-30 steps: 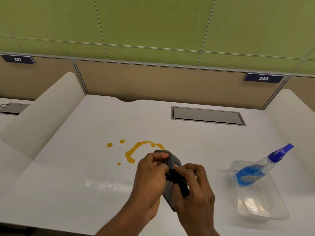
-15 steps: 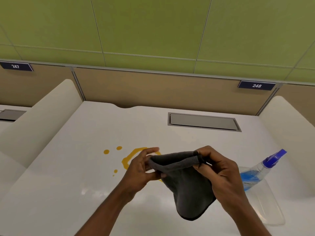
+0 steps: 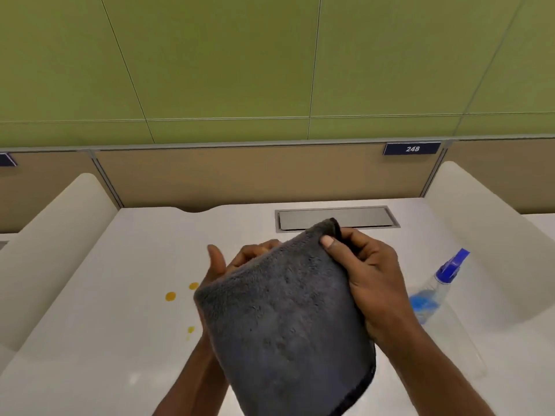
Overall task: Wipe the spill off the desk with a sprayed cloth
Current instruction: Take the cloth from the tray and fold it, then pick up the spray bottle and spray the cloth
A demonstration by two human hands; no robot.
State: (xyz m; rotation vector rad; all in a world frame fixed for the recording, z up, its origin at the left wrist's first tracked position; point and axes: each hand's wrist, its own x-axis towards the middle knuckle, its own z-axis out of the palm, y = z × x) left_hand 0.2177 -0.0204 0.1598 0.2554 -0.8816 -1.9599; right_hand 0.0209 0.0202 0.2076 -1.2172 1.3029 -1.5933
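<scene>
A dark grey fluffy cloth [image 3: 285, 319] hangs spread out in the air above the white desk [image 3: 99, 340]. My right hand [image 3: 363, 274] pinches its top right corner. My left hand [image 3: 231, 265] is mostly behind the cloth, thumb up, and holds its left edge. Orange spill drops [image 3: 170, 296] lie on the desk left of the cloth; the larger part of the spill is hidden behind it. A spray bottle [image 3: 435, 288] with blue liquid and a blue nozzle lies at the right.
The bottle rests in a clear plastic tray [image 3: 462, 352]. A grey cable hatch [image 3: 336, 218] sits at the back of the desk. White curved dividers [image 3: 51, 244] flank both sides. A tan back panel carries a tag 248 [image 3: 412, 148].
The cloth went from bunched between both hands to unfolded and lifted closer to the camera. My hands moved apart and up, and the cloth now covers most of the spill.
</scene>
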